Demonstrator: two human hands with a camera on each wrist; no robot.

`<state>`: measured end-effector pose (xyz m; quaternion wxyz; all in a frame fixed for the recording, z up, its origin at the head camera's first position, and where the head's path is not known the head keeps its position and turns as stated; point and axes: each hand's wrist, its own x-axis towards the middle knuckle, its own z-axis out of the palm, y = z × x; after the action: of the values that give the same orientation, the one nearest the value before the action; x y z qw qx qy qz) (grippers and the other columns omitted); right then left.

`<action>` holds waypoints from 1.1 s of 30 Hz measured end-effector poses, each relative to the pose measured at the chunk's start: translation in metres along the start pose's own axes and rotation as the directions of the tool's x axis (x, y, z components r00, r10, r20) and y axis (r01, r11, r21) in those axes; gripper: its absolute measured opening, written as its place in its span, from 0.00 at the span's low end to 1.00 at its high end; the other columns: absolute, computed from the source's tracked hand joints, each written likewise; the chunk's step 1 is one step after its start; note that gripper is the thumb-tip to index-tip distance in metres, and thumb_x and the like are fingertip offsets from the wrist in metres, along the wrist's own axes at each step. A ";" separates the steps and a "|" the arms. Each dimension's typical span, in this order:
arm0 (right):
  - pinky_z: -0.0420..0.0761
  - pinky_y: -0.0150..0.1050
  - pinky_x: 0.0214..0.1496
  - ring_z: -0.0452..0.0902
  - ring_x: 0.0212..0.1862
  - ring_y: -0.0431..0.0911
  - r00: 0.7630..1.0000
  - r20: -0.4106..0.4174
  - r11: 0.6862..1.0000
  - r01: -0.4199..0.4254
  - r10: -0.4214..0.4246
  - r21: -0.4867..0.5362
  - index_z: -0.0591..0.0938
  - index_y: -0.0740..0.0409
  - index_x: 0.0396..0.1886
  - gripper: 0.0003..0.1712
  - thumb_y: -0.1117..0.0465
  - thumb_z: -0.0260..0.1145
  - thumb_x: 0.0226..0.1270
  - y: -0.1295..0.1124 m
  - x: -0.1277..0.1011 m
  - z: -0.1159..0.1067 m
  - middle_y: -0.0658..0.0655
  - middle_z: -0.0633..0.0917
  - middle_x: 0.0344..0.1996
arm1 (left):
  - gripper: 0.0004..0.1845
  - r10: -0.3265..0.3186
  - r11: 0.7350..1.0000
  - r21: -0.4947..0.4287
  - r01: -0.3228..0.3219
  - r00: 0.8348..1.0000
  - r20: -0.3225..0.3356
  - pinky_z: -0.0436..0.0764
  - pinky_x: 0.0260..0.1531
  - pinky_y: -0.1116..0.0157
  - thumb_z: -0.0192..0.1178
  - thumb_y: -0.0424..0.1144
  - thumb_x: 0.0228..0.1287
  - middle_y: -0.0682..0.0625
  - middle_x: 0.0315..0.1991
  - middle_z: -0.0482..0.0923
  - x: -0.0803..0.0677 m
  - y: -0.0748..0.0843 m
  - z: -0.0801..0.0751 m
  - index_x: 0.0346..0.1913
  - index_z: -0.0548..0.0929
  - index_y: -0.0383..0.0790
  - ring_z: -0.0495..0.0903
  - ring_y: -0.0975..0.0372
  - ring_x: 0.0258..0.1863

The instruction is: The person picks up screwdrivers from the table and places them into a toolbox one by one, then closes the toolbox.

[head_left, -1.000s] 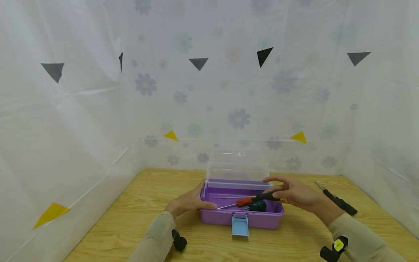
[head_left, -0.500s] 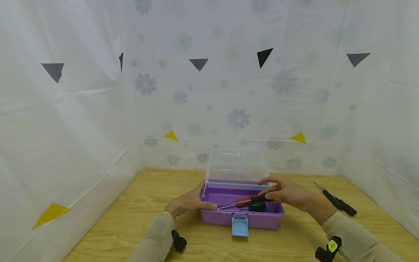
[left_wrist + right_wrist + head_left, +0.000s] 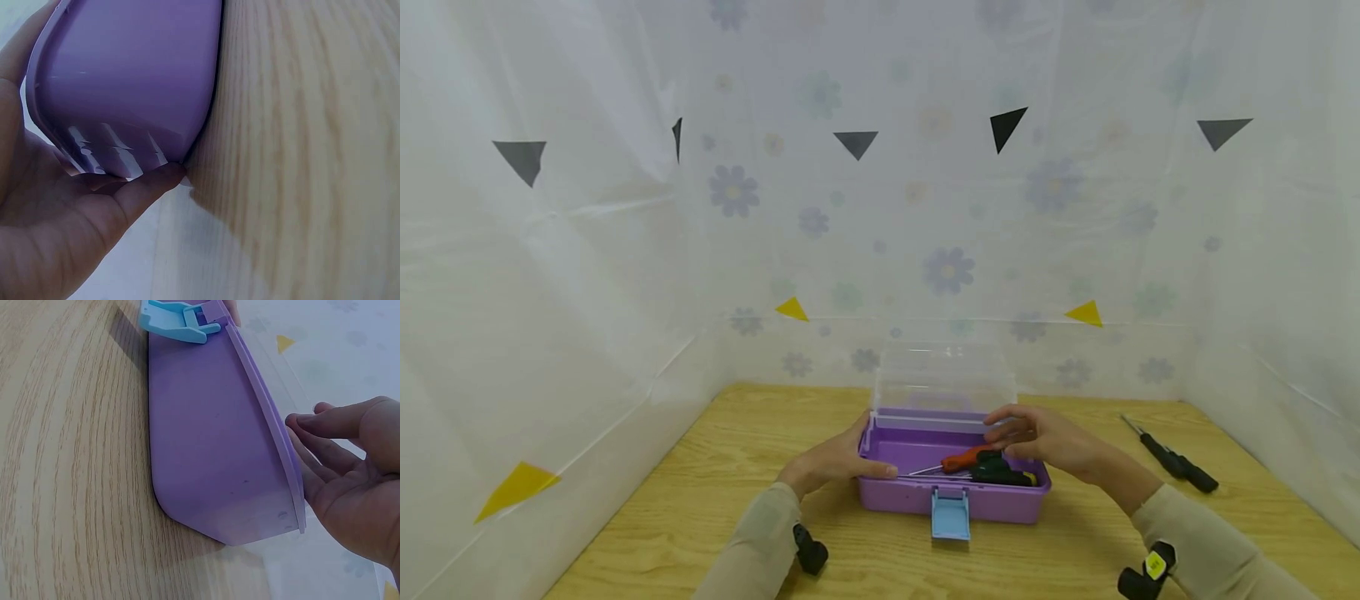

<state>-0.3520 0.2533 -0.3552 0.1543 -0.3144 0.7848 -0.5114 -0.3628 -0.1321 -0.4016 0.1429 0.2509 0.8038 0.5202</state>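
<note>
A purple toolbox [image 3: 895, 498] sits on the table with its clear lid [image 3: 943, 375] raised at the back. My left hand [image 3: 831, 462] grips its left end, thumb on the front rim and fingers around the side, as the left wrist view also shows. Inside lie a screwdriver with an orange-red handle [image 3: 964, 459], a dark green handle [image 3: 991, 461] and a black-handled screwdriver [image 3: 1011, 477] with a yellow end, along the front wall. Over the box's right end hovers my right hand [image 3: 1060, 442], fingers loosely bent and holding nothing; the right wrist view has it beside the rim.
A light blue latch [image 3: 951, 517] hangs down at the box's front. On the table's right side lie two black-handled tools [image 3: 1161, 454], one with a metal shaft pointing away. Translucent sheeting [image 3: 587, 292] with flower prints encloses the wooden table [image 3: 715, 483].
My right hand has let go of the black-handled screwdriver, which now lies in the box along the front wall. The hand has shifted slightly left; my left hand stays in place.
</note>
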 end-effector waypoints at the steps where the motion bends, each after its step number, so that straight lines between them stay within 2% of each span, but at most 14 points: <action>1: 0.79 0.59 0.61 0.72 0.66 0.68 1.000 -0.003 1.000 0.005 -0.005 -0.004 0.69 0.70 0.71 0.26 0.70 0.61 0.78 0.000 0.000 0.000 0.72 0.76 0.64 | 0.69 -0.002 1.000 0.001 0.002 1.000 0.000 0.55 0.74 0.42 0.77 0.56 0.57 0.43 0.78 0.58 0.000 0.000 0.000 0.85 0.34 0.52 0.60 0.49 0.75; 5: 0.80 0.59 0.59 0.72 0.65 0.68 1.000 -0.020 1.000 0.020 -0.020 -0.015 0.69 0.69 0.71 0.25 0.68 0.61 0.79 -0.001 -0.002 -0.001 0.74 0.75 0.64 | 0.69 -0.009 1.000 0.002 0.009 1.000 -0.001 0.54 0.74 0.42 0.77 0.56 0.57 0.43 0.79 0.56 0.000 -0.001 0.000 0.85 0.33 0.52 0.59 0.48 0.76; 10: 0.82 0.57 0.56 0.73 0.65 0.66 0.999 -0.039 1.000 0.014 -0.013 0.005 0.72 0.64 0.70 0.24 0.63 0.62 0.79 -0.002 -0.005 -0.003 0.69 0.78 0.62 | 0.69 -0.016 1.000 -0.001 0.016 1.000 0.001 0.54 0.74 0.42 0.77 0.56 0.57 0.41 0.79 0.55 0.000 0.000 0.000 0.85 0.33 0.52 0.58 0.47 0.76; 17: 0.78 0.55 0.63 0.72 0.65 0.67 0.999 -0.046 0.991 0.014 -0.008 0.135 0.70 0.64 0.72 0.25 0.64 0.62 0.79 -0.002 -0.007 -0.005 0.68 0.77 0.63 | 0.68 -0.007 1.000 0.003 0.007 1.000 0.006 0.55 0.74 0.42 0.76 0.55 0.58 0.42 0.80 0.55 0.000 0.001 0.001 0.85 0.34 0.51 0.58 0.47 0.76; 27: 0.75 0.55 0.67 0.76 0.65 0.57 0.999 -0.038 0.969 0.018 -0.009 0.246 0.68 0.58 0.75 0.28 0.65 0.61 0.80 0.000 -0.014 -0.010 0.67 0.76 0.65 | 0.68 -0.016 1.000 0.010 0.016 1.000 -0.001 0.53 0.74 0.42 0.76 0.55 0.58 0.41 0.81 0.52 -0.001 0.001 0.002 0.85 0.33 0.51 0.55 0.47 0.77; 33: 0.74 0.53 0.68 0.75 0.65 0.54 0.999 -0.046 0.971 -0.007 0.019 0.238 0.66 0.59 0.76 0.28 0.64 0.59 0.81 -0.001 -0.019 -0.016 0.75 0.68 0.70 | 0.66 -0.015 1.000 0.009 0.015 1.000 -0.003 0.54 0.74 0.42 0.75 0.51 0.61 0.41 0.80 0.53 -0.001 0.001 0.002 0.85 0.33 0.51 0.56 0.47 0.77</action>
<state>-0.3463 0.2763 -0.3487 0.1753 -0.2762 0.7233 -0.6081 -0.3611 -0.1311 -0.4017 0.1445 0.2448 0.8081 0.5159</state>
